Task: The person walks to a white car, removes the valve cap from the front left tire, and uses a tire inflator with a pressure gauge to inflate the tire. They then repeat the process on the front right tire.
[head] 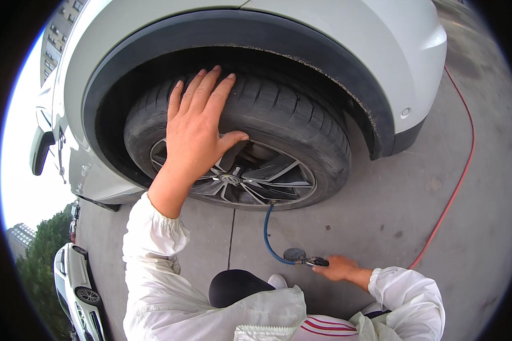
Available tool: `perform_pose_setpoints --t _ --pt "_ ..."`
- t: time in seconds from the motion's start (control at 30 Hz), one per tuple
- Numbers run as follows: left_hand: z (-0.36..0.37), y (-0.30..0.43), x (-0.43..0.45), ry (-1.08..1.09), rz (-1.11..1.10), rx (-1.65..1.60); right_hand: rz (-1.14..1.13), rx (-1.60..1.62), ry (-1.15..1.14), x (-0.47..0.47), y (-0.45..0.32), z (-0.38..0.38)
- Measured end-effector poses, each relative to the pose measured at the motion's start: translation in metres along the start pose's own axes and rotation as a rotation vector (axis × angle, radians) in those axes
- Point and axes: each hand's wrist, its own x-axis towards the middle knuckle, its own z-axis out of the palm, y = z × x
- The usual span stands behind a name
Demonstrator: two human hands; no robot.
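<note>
My left hand [196, 111] lies with its fingers spread against the sidewall and tread of a black car tire [277, 115], its thumb over the rim's upper edge. The tire sits on a dark and silver alloy wheel [277, 181] under a white car's wheel arch. Low in the picture, my right hand [339, 268] is closed around the handle of a tire inflator gun [313, 261] with a round gauge [294, 254]. From the inflator a blue hose [266, 232] curves up to the lower edge of the wheel, where its end meets the rim.
The black wheel arch trim [239, 27] curves over the tire. A red air hose [465, 170] runs along the concrete ground [392, 204] at the right. My bent knee [239, 287] is near the bottom. Another white car [74, 285] stands at the lower left.
</note>
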Motion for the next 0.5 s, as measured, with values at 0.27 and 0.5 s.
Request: perform_pose_setpoints --t 0.27,0.5 --pt "0.010 -0.009 0.002 0.012 0.048 0.121 -0.032 0.018 -0.013 0.008 0.001 0.000" --pt "0.013 -0.003 -0.015 0.136 0.140 0.049 -0.049 0.027 0.017 0.006 -0.001 0.001"
